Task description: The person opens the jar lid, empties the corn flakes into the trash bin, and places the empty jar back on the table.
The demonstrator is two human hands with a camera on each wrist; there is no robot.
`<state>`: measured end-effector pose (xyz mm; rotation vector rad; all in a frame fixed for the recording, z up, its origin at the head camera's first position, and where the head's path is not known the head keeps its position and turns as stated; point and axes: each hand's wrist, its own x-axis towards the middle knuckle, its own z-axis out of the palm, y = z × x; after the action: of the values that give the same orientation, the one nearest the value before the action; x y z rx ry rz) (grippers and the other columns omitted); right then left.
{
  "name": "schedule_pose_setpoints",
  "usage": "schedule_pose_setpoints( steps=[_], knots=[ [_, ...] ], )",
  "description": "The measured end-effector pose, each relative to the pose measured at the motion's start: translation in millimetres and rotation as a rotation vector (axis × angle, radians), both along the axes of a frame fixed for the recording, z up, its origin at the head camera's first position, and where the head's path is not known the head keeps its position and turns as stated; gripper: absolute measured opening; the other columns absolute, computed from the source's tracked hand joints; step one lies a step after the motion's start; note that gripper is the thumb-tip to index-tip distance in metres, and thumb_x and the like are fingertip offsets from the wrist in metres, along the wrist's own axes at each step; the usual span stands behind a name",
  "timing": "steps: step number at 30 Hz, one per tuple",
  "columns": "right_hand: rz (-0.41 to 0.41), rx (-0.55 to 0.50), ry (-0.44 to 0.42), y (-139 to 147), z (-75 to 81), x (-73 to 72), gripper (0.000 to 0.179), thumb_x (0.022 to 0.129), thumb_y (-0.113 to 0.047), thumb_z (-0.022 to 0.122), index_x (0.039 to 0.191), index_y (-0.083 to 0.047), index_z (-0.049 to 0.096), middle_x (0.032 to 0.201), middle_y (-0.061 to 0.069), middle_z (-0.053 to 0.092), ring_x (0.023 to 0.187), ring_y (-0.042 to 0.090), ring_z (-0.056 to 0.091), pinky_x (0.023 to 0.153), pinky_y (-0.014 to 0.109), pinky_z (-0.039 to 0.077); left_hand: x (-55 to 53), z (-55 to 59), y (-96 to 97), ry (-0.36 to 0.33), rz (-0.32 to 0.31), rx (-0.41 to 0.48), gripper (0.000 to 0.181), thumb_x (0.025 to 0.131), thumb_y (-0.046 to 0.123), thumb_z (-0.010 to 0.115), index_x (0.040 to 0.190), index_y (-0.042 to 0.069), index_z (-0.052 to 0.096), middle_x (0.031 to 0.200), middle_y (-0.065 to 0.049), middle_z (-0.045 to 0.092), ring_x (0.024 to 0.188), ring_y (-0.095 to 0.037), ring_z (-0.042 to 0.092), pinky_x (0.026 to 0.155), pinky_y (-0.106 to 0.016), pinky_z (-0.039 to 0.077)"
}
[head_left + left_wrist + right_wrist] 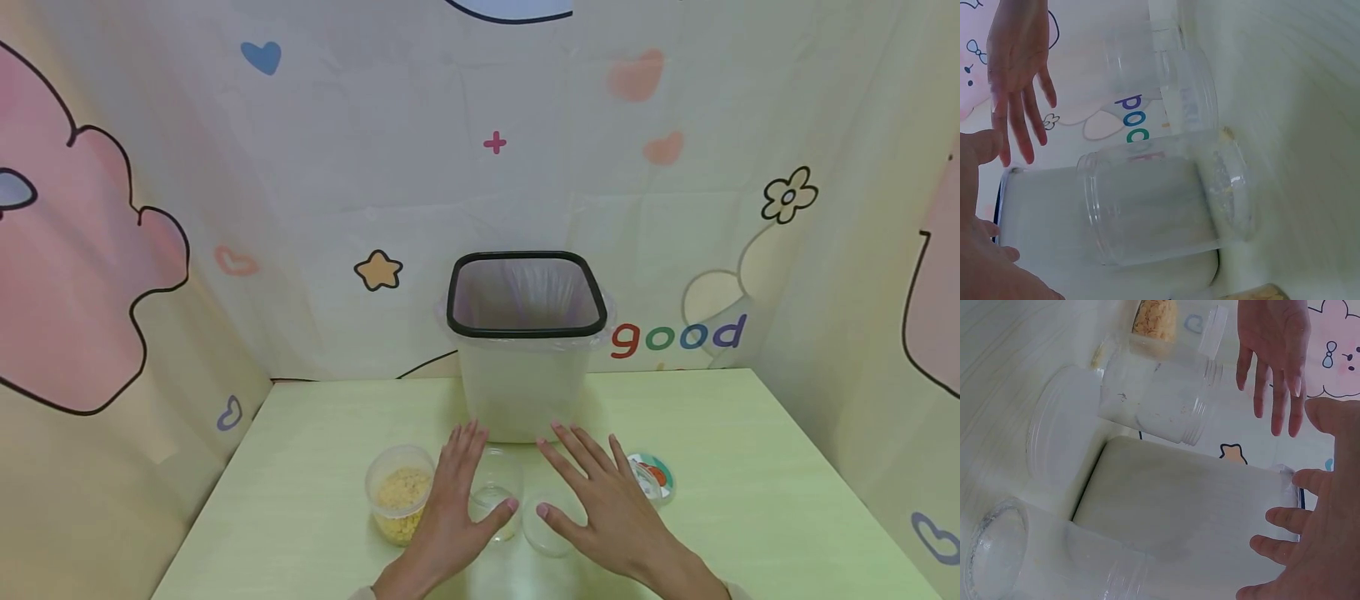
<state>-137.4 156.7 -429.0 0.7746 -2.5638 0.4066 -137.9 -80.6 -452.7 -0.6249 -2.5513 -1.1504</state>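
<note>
Both hands hover over the table with fingers spread, holding nothing. My left hand is between a tub of yellow flakes and a clear jar; in the head view it partly covers both. My right hand is above and beside a clear round lid. Partly behind the right hand is a round container with a coloured label. In the left wrist view, the clear jar has some residue at its base. The right wrist view shows the lid beside the jar.
A pale bin with a black rim and a plastic liner stands at the table's back, behind the jars. Printed cloth hangs behind and at both sides. The pale table top extends left and right of the containers.
</note>
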Motion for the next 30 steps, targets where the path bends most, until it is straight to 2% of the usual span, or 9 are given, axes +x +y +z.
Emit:
schedule_pose_setpoints(
  steps=[8,12,20,25,30],
  knots=[
    [0.004,-0.002,0.008,-0.5,-1.0,-2.0,0.071,0.091,-0.055,0.058,0.154,-0.034,0.031,0.163,-0.003,0.026,0.145,0.031,0.034,0.122,0.036,-0.016,0.4,5.3,-0.5,0.138,0.048,-0.181,0.084,0.092,0.056,0.058,0.158,0.030,0.014,0.166,0.005,0.012,0.155,-0.026,0.005,0.121,-0.057,0.012],
    [0.006,-0.003,0.014,-0.9,-1.9,-2.9,0.071,0.091,-0.054,0.058,0.154,-0.034,0.031,0.163,-0.003,0.027,0.145,0.031,0.034,0.123,0.038,-0.014,0.3,9.2,-3.4,0.208,0.089,-0.275,0.081,0.092,0.058,0.056,0.158,0.028,0.019,0.166,0.001,0.018,0.154,-0.029,0.009,0.119,-0.060,0.015],
    [0.015,-0.019,0.002,-2.1,-1.6,-3.7,0.071,0.091,-0.054,0.059,0.153,-0.034,0.032,0.163,-0.003,0.027,0.146,0.030,0.033,0.123,0.054,0.003,-2.1,15.0,-11.1,0.248,0.168,-0.403,0.080,0.091,0.064,0.052,0.156,0.038,0.013,0.166,0.011,0.011,0.155,-0.027,0.007,0.119,-0.061,0.012],
    [0.020,-0.016,-0.007,-3.6,-0.5,-4.2,0.071,0.090,-0.056,0.058,0.153,-0.035,0.032,0.163,-0.003,0.026,0.146,0.030,0.033,0.119,0.060,0.012,-2.7,17.1,-17.2,0.280,0.211,-0.433,0.082,0.089,0.063,0.055,0.156,0.039,0.014,0.166,0.009,0.015,0.154,-0.031,0.011,0.118,-0.063,0.012],
    [0.023,-0.009,-0.024,-4.4,-0.1,-4.9,0.071,0.091,-0.058,0.057,0.153,-0.038,0.030,0.163,-0.004,0.025,0.147,0.030,0.032,0.117,0.063,0.015,-2.1,19.4,-24.2,0.268,0.249,-0.448,0.082,0.088,0.062,0.058,0.156,0.039,0.018,0.166,0.013,0.008,0.154,-0.030,0.010,0.118,-0.063,0.011]
  ],
)
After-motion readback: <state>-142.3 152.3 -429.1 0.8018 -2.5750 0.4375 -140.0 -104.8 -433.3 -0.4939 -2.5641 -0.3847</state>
